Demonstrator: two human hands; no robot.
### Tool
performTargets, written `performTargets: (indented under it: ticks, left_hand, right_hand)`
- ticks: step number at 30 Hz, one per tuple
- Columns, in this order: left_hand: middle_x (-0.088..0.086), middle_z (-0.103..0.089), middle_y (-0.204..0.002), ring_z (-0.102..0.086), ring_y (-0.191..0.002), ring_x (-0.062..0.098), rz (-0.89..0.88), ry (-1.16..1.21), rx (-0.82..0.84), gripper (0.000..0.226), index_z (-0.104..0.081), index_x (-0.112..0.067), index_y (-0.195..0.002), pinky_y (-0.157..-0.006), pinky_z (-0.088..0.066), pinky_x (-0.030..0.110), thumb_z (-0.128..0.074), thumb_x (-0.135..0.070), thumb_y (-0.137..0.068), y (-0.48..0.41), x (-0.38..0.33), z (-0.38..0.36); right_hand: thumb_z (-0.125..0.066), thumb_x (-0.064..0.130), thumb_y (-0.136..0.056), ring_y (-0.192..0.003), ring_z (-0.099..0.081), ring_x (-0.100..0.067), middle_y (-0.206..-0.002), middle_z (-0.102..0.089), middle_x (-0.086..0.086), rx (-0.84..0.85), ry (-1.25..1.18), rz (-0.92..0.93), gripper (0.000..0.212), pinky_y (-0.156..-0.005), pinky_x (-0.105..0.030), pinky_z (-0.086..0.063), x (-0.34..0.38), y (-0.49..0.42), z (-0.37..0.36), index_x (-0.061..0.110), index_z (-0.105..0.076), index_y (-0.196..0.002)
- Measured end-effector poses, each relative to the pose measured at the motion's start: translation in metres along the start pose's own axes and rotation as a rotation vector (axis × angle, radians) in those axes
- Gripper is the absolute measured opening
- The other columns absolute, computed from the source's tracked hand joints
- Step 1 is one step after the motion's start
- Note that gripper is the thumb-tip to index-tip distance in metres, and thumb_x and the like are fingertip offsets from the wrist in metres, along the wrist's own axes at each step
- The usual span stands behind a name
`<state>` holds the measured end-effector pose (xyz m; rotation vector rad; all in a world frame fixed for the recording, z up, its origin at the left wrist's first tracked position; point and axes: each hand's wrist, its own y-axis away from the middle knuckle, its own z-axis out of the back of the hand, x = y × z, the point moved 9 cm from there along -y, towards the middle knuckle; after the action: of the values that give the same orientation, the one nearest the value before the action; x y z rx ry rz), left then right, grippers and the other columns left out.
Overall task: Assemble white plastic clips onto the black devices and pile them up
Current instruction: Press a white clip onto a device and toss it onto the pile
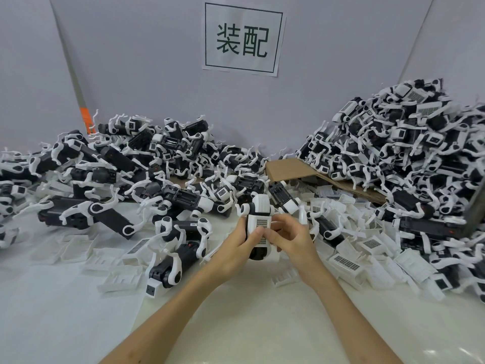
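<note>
Both hands hold one black device (258, 252) upright over the middle of the table, a white plastic clip (259, 219) with a grid label lying against its front. My left hand (237, 248) grips the device from the left, its thumb on the clip. From the right, my right hand (291, 239) curls round it, fingers on the clip's face. A tall pile of clipped devices (409, 153) rises at the right. Loose white clips (351, 261) lie scattered right of my hands. A heap of black devices (126, 164) with white arms spreads across the left and back.
More white clips (115, 266) lie on the white table (236, 324) to the left of my arms. A brown cardboard sheet (291, 168) slopes under the right pile. A grey wall with a printed sign (242, 39) closes the back.
</note>
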<state>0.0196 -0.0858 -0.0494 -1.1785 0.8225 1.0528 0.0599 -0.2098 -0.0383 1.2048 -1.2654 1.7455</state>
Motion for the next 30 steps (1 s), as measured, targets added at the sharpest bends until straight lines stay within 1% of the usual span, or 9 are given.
performTargets:
  ticks: [4, 6, 9, 13, 15, 21, 23, 26, 30]
  left_hand:
    - [-0.007, -0.071, -0.114, -0.067, -0.107, 0.010, 0.000, 0.035, -0.054, 0.029, -0.059, -0.032, -0.118, -0.095, -0.054, 0.034, -0.054, -0.044, -0.092, -0.001, -0.003, 0.008]
    - [-0.003, -0.075, -0.108, -0.071, -0.101, 0.014, 0.007, 0.079, -0.056, 0.027, -0.063, -0.027, -0.116, -0.087, -0.058, 0.032, -0.060, -0.038, -0.092, -0.002, -0.003, 0.010]
    - [0.003, -0.074, -0.105, -0.072, -0.093, 0.011, 0.001, 0.092, -0.035, 0.017, -0.064, -0.019, -0.116, -0.076, -0.057, 0.024, -0.062, -0.015, -0.099, -0.002, -0.003, 0.008]
    - [0.008, -0.073, -0.111, -0.072, -0.098, 0.014, -0.017, -0.007, -0.043, 0.025, -0.061, -0.008, -0.125, -0.081, -0.057, 0.027, -0.061, -0.012, -0.100, 0.000, -0.004, 0.008]
    - [0.008, -0.073, -0.112, -0.071, -0.102, 0.018, -0.031, -0.052, -0.058, 0.026, -0.061, -0.007, -0.125, -0.086, -0.057, 0.030, -0.060, -0.014, -0.100, 0.000, -0.006, 0.010]
    - [0.011, -0.072, -0.114, -0.070, -0.104, 0.022, -0.034, -0.041, -0.045, 0.028, -0.060, -0.004, -0.126, -0.088, -0.057, 0.033, -0.060, -0.014, -0.101, 0.000, -0.005, 0.008]
    - [0.010, -0.071, -0.115, -0.070, -0.105, 0.020, -0.029, -0.044, -0.022, 0.029, -0.058, -0.006, -0.128, -0.089, -0.057, 0.033, -0.062, -0.012, -0.099, -0.002, -0.002, 0.005]
    - [0.006, -0.071, -0.108, -0.072, -0.096, 0.016, -0.023, -0.054, 0.002, 0.039, -0.056, -0.017, -0.121, -0.078, -0.060, 0.028, -0.072, -0.002, -0.089, -0.004, 0.001, 0.000]
    - [0.003, -0.072, -0.100, -0.072, -0.087, 0.018, -0.059, -0.166, -0.017, 0.038, -0.059, -0.023, -0.112, -0.072, -0.061, 0.032, -0.076, -0.004, -0.083, -0.004, 0.003, -0.001]
  right_hand:
    - [-0.063, 0.040, -0.086, -0.098, -0.069, -0.018, -0.109, -0.074, -0.006, 0.147, -0.009, -0.029, 0.040, -0.081, -0.031, -0.054, -0.003, 0.004, -0.014, 0.016, -0.070, -0.117]
    - [-0.059, 0.036, -0.090, -0.107, -0.069, -0.022, -0.114, -0.074, -0.007, 0.173, -0.086, -0.040, 0.040, -0.087, -0.032, -0.056, -0.003, 0.004, -0.017, 0.012, -0.068, -0.121]
    - [-0.057, 0.036, -0.090, -0.109, -0.069, -0.022, -0.114, -0.074, -0.007, 0.149, -0.126, -0.044, 0.040, -0.088, -0.030, -0.055, -0.003, 0.004, -0.016, 0.013, -0.069, -0.121]
    - [-0.058, 0.038, -0.089, -0.099, -0.070, -0.010, -0.105, -0.076, 0.002, 0.115, -0.084, -0.019, 0.035, -0.079, -0.022, -0.054, -0.002, 0.004, -0.015, 0.018, -0.071, -0.114]
    - [-0.058, 0.039, -0.089, -0.090, -0.070, -0.005, -0.096, -0.077, 0.005, 0.088, -0.048, 0.010, 0.030, -0.074, -0.019, -0.053, 0.000, 0.003, -0.014, 0.021, -0.073, -0.108]
    - [-0.061, 0.034, -0.088, -0.078, -0.068, 0.001, -0.084, -0.076, 0.009, 0.049, -0.008, 0.104, 0.021, -0.069, -0.014, -0.050, 0.006, 0.004, -0.011, 0.023, -0.075, -0.099]
    - [-0.062, 0.033, -0.087, -0.081, -0.070, -0.004, -0.085, -0.077, 0.005, 0.047, -0.030, 0.089, 0.023, -0.071, -0.018, -0.053, 0.005, 0.004, -0.010, 0.019, -0.075, -0.100]
    - [-0.065, 0.035, -0.088, -0.095, -0.072, -0.020, -0.099, -0.077, -0.006, 0.060, -0.064, 0.040, 0.029, -0.083, -0.030, -0.058, 0.001, 0.003, -0.009, 0.016, -0.073, -0.109]
    - [-0.073, 0.038, -0.081, -0.101, -0.071, -0.024, -0.104, -0.076, -0.009, 0.090, -0.019, -0.020, 0.041, -0.088, -0.037, -0.057, -0.009, 0.003, -0.014, 0.011, -0.070, -0.111]
